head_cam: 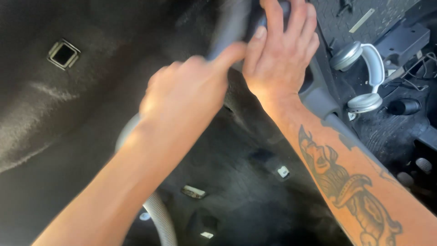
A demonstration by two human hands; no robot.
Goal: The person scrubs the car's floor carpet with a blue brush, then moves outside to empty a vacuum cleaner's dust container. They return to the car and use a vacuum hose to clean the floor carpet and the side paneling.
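At upper left of the frame a square metal slot point(63, 53) sits in the dark carpet point(41, 114). A ribbed grey hose point(160, 221) rises from bottom centre to the vacuum nozzle point(232, 27) at top centre; the left hand point(182, 98) and right hand point(280, 52) both wrap their fingers around it. White headphones point(364, 75) lie at right.

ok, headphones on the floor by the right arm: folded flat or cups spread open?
Spread, not folded. The headphones lie on the dark mat with the band arched and the two silver cups apart, one above the other, clear of the right hand.
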